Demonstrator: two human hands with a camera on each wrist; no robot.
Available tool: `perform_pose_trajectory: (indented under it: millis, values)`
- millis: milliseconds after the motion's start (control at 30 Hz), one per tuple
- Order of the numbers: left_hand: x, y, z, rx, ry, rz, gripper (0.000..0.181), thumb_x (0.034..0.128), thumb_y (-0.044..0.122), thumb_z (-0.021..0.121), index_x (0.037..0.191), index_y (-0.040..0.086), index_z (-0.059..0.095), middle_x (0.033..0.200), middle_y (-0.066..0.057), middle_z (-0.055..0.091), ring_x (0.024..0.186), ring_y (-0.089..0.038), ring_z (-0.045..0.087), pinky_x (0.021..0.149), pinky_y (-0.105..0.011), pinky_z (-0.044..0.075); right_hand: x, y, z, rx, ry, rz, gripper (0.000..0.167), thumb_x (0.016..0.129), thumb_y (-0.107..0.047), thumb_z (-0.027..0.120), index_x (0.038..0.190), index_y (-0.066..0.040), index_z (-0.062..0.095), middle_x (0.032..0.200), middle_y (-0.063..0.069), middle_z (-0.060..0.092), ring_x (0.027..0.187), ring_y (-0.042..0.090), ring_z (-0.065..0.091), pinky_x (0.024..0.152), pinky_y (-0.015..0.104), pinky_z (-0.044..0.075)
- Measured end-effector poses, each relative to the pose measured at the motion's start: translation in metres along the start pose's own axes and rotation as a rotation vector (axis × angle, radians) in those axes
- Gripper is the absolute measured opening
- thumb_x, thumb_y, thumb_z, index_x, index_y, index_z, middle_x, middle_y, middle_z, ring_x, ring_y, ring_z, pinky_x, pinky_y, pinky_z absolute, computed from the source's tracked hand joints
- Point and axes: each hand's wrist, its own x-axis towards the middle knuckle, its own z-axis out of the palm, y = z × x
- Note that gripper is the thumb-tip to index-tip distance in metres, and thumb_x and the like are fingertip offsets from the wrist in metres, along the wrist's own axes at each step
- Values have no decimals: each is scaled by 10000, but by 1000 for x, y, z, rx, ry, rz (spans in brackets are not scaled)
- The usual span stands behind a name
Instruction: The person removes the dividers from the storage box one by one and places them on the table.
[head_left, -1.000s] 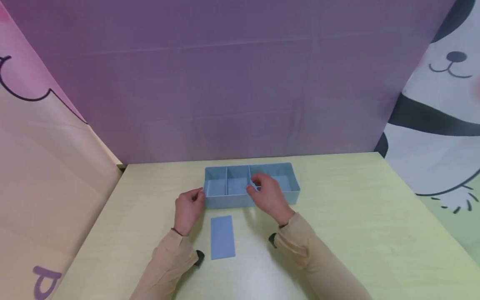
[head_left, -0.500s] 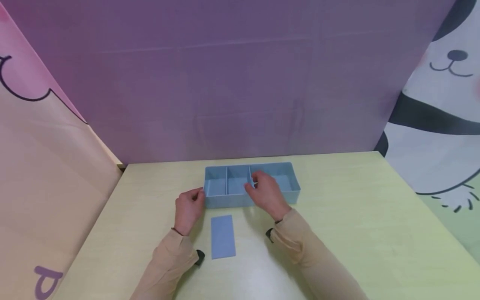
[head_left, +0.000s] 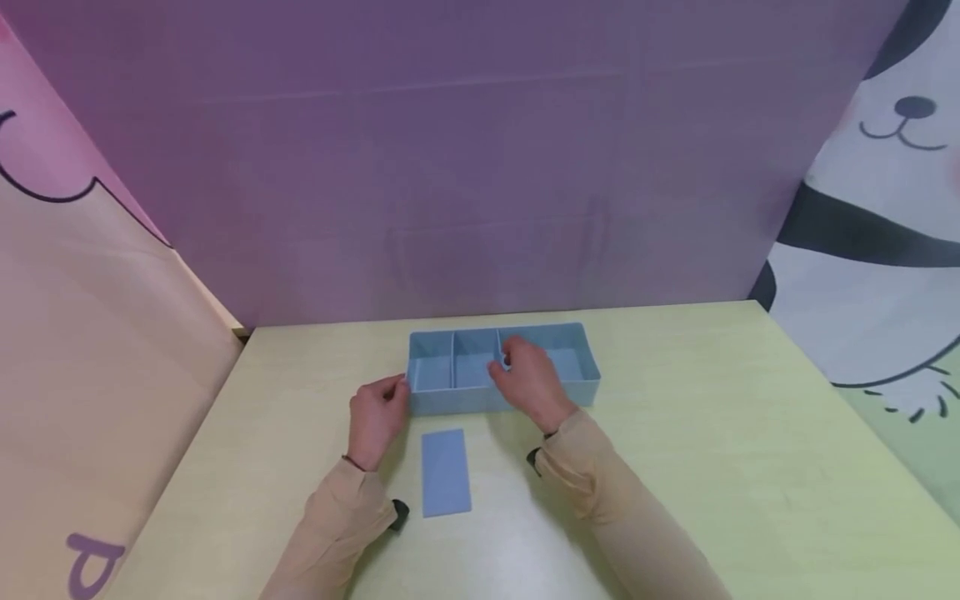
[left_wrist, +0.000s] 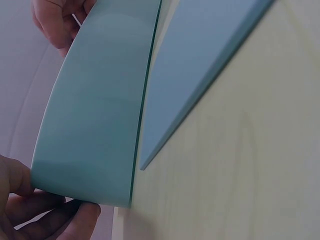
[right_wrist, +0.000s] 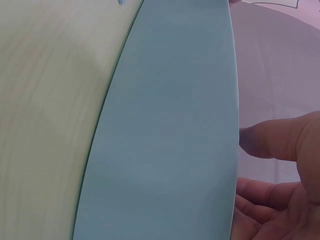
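Observation:
On the table lies a blue open box (head_left: pixel 457 402) with two dividers and three compartments. My left hand (head_left: pixel 377 419) grips its left end. In the left wrist view, the thumb sits at the rim corner and the fingers lie against the end wall (left_wrist: pixel 90 150). Over the box, my right hand (head_left: pixel 531 383) bends thumb and fingers down around the right divider (head_left: pixel 498 343). A gap shows between thumb and index finger; the front wall (right_wrist: pixel 165 120) hides the fingertips in the right wrist view. A flat blue rectangular panel (head_left: pixel 446 472) lies on the table between my forearms.
A pale wood table (head_left: pixel 712 433) spreads out on both sides of the box. Behind it stands a purple backdrop (head_left: pixel 450 167). Printed curtains flank the table, with a panda (head_left: pixel 870 250) on the right.
My right hand has moved slightly forward and left over the box, near the right divider. The left hand, the box and the flat panel have stayed in place.

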Motion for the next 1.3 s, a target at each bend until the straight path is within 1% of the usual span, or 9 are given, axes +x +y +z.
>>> perform_pose_trajectory:
  millis: [167, 233, 300, 400, 533, 667, 933, 1067, 1300]
  values:
    - [0, -2, -1, 4, 2, 12, 291, 942, 154, 533, 1115, -14, 697, 1020, -155, 708, 759, -217, 611, 611, -278, 428, 1, -1, 2, -20, 3, -5, 263, 903, -206, 624, 1021, 29, 622, 919, 131, 647, 766, 235, 564, 705, 389, 474]
    - [0, -2, -1, 7, 1, 17, 293, 942, 155, 533, 1116, -15, 695, 1020, -156, 707, 756, -212, 608, 608, -273, 427, 1, -2, 2, -16, -3, -1, 243, 906, -200, 620, 1001, 24, 625, 871, 112, 636, 723, 222, 547, 667, 370, 463]
    - [0, -3, 0, 8, 0, 15, 294, 943, 156, 531, 1119, -15, 694, 1024, -156, 707, 752, -213, 607, 606, -276, 427, 1, -3, 2, -20, -7, -2, 210, 908, -203, 614, 946, 4, 623, 800, 85, 613, 673, 207, 525, 626, 350, 442]
    - [-1, -3, -1, 11, -1, 10, 296, 943, 156, 529, 1122, -14, 692, 1027, -158, 706, 753, -215, 608, 606, -280, 427, 2, -4, 3, -27, -7, -11, 190, 909, -199, 608, 811, -36, 594, 679, 52, 551, 590, 195, 474, 570, 330, 390]
    - [-1, -3, -1, 9, -1, 8, 291, 941, 149, 528, 1116, -12, 696, 1019, -155, 708, 735, -207, 598, 596, -276, 418, 6, -4, 4, -36, 1, -11, 266, 909, -188, 603, 680, -76, 527, 589, 36, 480, 529, 189, 427, 535, 322, 352]
    - [0, -3, -2, 1, -3, 7, 288, 938, 145, 529, 1113, -10, 698, 1011, -149, 710, 696, -198, 578, 568, -267, 402, 9, -4, 6, -31, 8, 2, 317, 904, -174, 598, 625, -95, 469, 554, 12, 419, 503, 172, 390, 513, 309, 336]
    - [-1, -3, -1, 3, -3, 11, 288, 940, 149, 533, 1113, -13, 697, 1008, -150, 711, 725, -200, 591, 577, -264, 408, 16, -3, 9, -7, 30, 33, 454, 891, -150, 602, 529, -133, 330, 484, -34, 251, 444, 130, 238, 462, 287, 246]
    - [-1, -2, -1, 9, -3, 15, 294, 939, 153, 533, 1113, -20, 694, 1008, -161, 709, 742, -210, 603, 587, -269, 416, 18, -2, 10, -28, 24, 53, 472, 890, -162, 616, 512, -135, 334, 477, -37, 246, 448, 131, 245, 462, 289, 253]
    - [0, -3, -1, 7, -13, -3, 295, 944, 153, 528, 1123, -16, 691, 1031, -159, 704, 716, -207, 579, 572, -272, 400, 19, -1, 12, -44, 14, 60, 426, 897, -163, 620, 533, -121, 403, 487, -14, 344, 467, 158, 333, 477, 306, 305]
